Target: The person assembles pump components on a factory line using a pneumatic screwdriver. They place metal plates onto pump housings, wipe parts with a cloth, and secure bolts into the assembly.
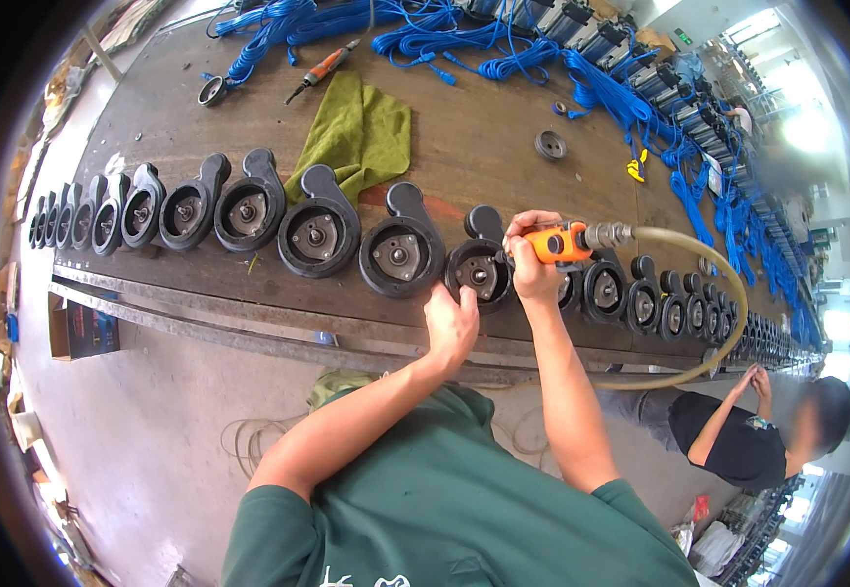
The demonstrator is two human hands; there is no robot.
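Note:
My right hand point(535, 274) is wrapped round an orange air tool point(560, 245), whose tip points left over a round black housing point(482, 275). A metal coupling point(609, 235) joins the tool to a clear, yellowish hose point(742, 303). My left hand point(451, 321) grips the near rim of that same housing, with its fingertips partly hidden. The housing has a rounded lobe point(483, 221) at its far side and a metal hub in the middle. Beside it on the left stands a matching housing point(400, 253).
Similar housings line the table's near edge both ways. Farther back lie a green cloth point(354, 132), an orange-and-black pen-shaped tool point(321, 70), a loose black ring point(550, 146), a yellow-handled tool point(637, 165) and bundled blue cables point(503, 61). At right, a person in black point(733, 435) stands along the table.

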